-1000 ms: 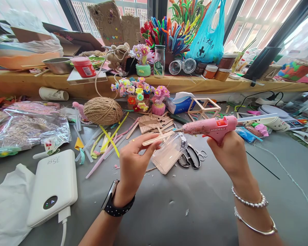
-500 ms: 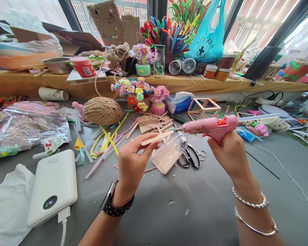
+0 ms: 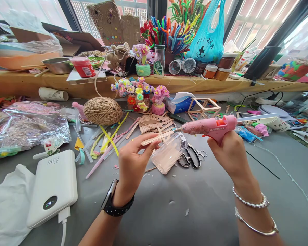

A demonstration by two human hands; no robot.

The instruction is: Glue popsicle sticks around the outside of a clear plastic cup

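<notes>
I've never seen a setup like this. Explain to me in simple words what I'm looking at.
There is no machine here: these are a person's own two bare hands, seen from one camera worn on the head, looking forward and down. The left hand pinches a flat wooden stick. The right hand grips a pink glue gun, its nozzle close to the stick's far end. On the gray table lie a ball of twine, loose sticks, a clear plastic box and a white power bank. Behind, a ledge holds jars and a blue bag.
</notes>
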